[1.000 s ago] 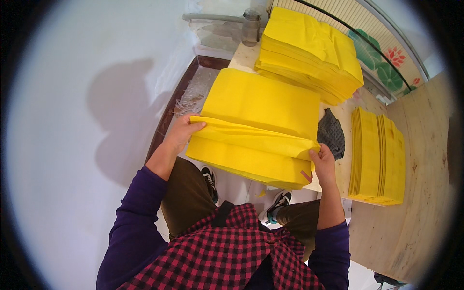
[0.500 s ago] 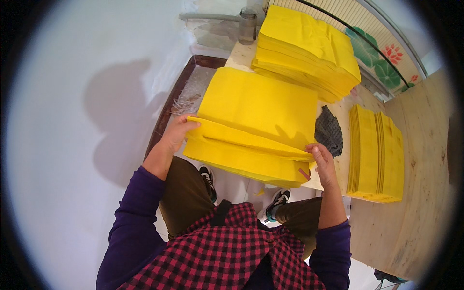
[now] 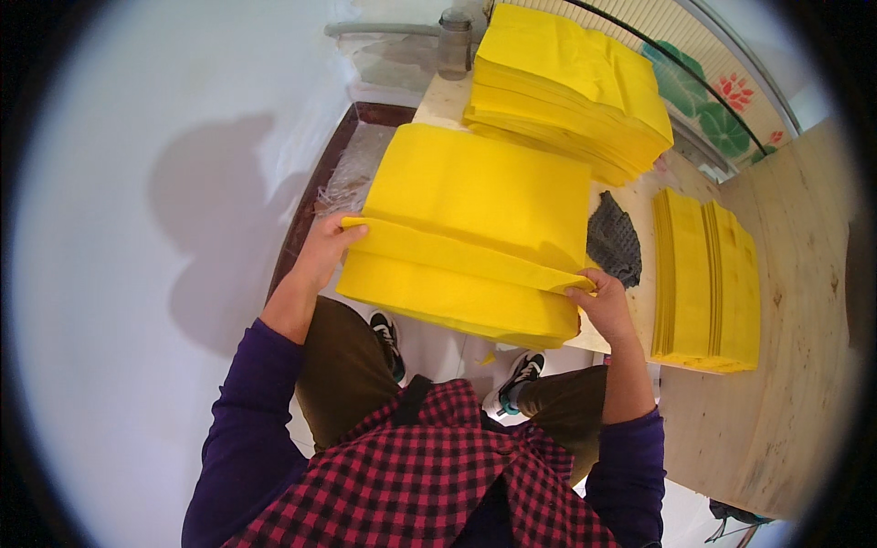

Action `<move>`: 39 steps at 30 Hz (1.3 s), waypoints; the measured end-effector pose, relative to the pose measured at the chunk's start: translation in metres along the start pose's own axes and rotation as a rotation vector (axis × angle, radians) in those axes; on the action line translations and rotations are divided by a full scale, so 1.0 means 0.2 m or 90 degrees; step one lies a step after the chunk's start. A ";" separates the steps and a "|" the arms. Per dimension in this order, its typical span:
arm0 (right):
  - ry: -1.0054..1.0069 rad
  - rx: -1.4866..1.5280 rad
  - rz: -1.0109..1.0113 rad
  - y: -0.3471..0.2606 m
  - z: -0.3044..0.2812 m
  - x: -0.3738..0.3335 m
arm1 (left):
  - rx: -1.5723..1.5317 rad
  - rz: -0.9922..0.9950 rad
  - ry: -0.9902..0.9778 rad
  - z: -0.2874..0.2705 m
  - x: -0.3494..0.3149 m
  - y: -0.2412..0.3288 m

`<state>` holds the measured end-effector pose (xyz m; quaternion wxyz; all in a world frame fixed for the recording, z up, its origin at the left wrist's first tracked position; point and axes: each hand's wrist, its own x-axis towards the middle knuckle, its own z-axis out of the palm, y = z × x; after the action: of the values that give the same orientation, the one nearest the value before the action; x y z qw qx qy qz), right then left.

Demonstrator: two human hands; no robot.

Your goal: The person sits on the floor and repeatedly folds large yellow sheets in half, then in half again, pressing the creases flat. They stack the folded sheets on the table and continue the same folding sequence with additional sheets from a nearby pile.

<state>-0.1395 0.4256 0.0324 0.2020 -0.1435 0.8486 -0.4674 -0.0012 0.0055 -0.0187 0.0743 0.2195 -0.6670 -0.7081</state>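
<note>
One white wall (image 3: pixel 100 274) filled the left of my remote view, and one plywood board (image 3: pixel 804 292) stood at the far right. Between them I saw one pale wooden desk (image 3: pixel 442 105). It carried two large stacks of yellow sheets: a front stack (image 3: pixel 480 183) nearest the wearer, and a rear stack (image 3: pixel 571 96) just behind it. Toward the desk's right side I counted two slimmer yellow bundles (image 3: pixel 682 283), side by side.

One folded yellow band (image 3: pixel 466 256) ran across the near part of the front stack; I could not tell whether it was a separate piece. I had two hands on it: the left hand (image 3: pixel 320 251) pinched its left end, the right hand (image 3: pixel 601 300) its right end, each grip closed between thumb and fingers.

Two black-and-white shoes (image 3: pixel 519 379) showed below. One dark gray cloth (image 3: pixel 614 239) lay right of the front stack. One bottle (image 3: pixel 454 46) stood left of the rear stack. One yellow scrap (image 3: pixel 489 358) lay on the floor (image 3: pixel 440 352).
</note>
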 end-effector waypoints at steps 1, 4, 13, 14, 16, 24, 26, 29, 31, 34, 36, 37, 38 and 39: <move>0.003 0.056 0.023 0.00 0.01 0.00 | 0.016 0.017 0.001 0.00 0.00 0.00; 0.035 0.032 -0.023 0.00 0.02 -0.01 | 0.031 0.074 0.001 -0.01 0.00 -0.01; 0.044 0.020 -0.065 -0.03 0.01 -0.01 | 0.001 0.139 0.003 -0.03 0.00 -0.02; 0.037 0.026 -0.066 -0.03 0.01 -0.01 | -0.006 0.145 -0.004 -0.03 0.00 -0.02; 0.034 0.039 -0.071 -0.02 0.02 -0.02 | -0.002 0.141 -0.011 -0.04 0.01 -0.04; 0.027 0.113 -0.080 0.04 0.01 0.02 | 0.045 0.174 0.001 -0.03 0.04 0.00; 0.043 0.094 -0.082 0.05 0.01 0.06 | 0.045 0.163 0.029 -0.01 0.06 0.02; 0.023 0.183 -0.041 0.05 0.00 0.12 | 0.020 0.131 0.012 0.01 0.10 0.07; 0.042 0.194 -0.023 0.04 0.01 0.17 | 0.032 0.096 0.014 0.03 0.13 0.10; 0.078 0.211 0.012 0.02 0.04 0.22 | 0.029 0.060 0.013 0.06 0.18 0.13; 0.096 0.229 0.021 0.02 0.06 0.24 | 0.020 0.062 0.010 0.08 0.21 0.13; 0.099 0.243 0.019 0.02 0.07 0.25 | 0.013 0.075 0.008 0.09 0.22 0.12; 0.091 0.286 0.019 0.02 0.08 0.26 | -0.002 0.099 0.000 0.09 0.23 0.11; 0.114 0.232 0.033 0.03 0.08 0.27 | -0.010 0.076 0.007 0.09 0.24 0.11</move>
<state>-0.1789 0.3932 0.0086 0.1606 -0.0409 0.7677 -0.6190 -0.0550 0.0020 -0.0075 0.1216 0.1830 -0.6729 -0.7064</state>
